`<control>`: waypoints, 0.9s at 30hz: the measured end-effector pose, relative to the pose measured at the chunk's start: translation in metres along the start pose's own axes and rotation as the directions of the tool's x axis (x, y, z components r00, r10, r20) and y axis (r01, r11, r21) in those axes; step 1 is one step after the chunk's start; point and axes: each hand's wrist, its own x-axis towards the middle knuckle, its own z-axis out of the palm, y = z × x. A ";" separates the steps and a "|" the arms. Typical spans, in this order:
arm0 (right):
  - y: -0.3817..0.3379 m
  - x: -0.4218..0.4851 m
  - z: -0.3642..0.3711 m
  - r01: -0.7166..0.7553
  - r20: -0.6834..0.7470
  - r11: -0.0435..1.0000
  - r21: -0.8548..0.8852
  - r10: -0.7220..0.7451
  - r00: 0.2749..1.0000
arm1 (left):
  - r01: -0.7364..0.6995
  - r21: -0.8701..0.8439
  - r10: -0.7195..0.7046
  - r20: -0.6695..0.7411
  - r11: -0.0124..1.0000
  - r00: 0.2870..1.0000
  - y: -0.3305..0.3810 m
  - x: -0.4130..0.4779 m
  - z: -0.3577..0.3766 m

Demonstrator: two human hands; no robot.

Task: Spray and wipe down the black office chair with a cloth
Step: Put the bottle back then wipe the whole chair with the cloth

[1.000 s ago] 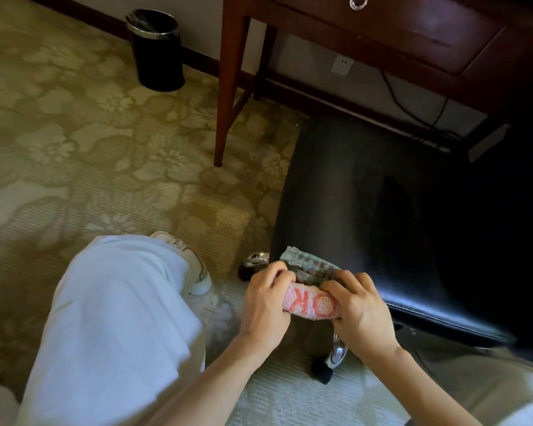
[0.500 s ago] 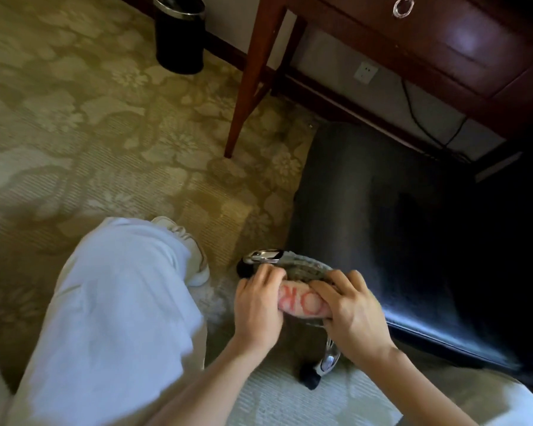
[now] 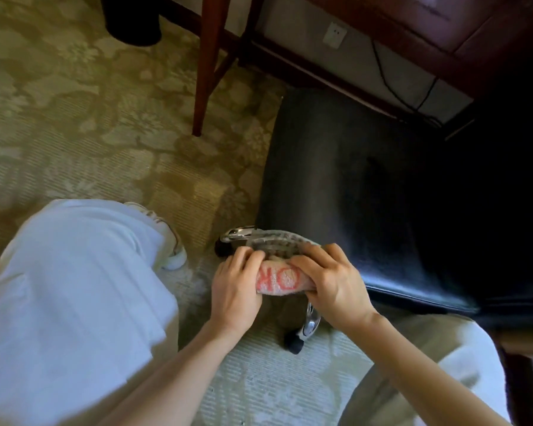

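The black office chair's leather seat fills the right middle of the head view. Two of its chrome base legs show, one to the left with a black caster and one under my hands. A fluffy pale cloth with red letters is bunched between both hands at the seat's near left corner, over the chrome base. My left hand grips its left end, fingers curled over the top. Its right end is gripped by my right hand. No spray bottle is visible.
A dark wooden desk stands behind the chair, one leg on the patterned carpet. A wall socket and black cable lie under it. A black bin stands at top left. My knee in white trousers is at left.
The view has dipped and drawn closer to the chair. Both hands keep hold of the cloth and have turned it slightly over the chrome base leg.
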 end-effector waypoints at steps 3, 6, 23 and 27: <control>0.019 -0.039 0.000 -0.024 -0.042 0.999 -0.023 0.023 0.999 | -0.167 0.171 0.165 0.027 0.971 0.986 0.018 -0.002 -0.002; 0.038 -0.067 -0.002 -0.093 -0.050 0.995 -0.031 0.091 0.995 | -0.326 0.251 0.314 0.089 0.911 0.945 0.042 0.002 0.008; 0.128 -0.177 -0.039 -0.453 -0.178 0.891 0.028 0.451 0.875 | -0.606 0.286 0.522 0.321 0.742 0.790 0.195 0.002 0.079; 0.118 -0.176 -0.071 -0.412 -0.245 0.911 -0.036 0.392 0.887 | -0.608 0.310 0.529 0.306 0.730 0.791 0.208 0.003 0.052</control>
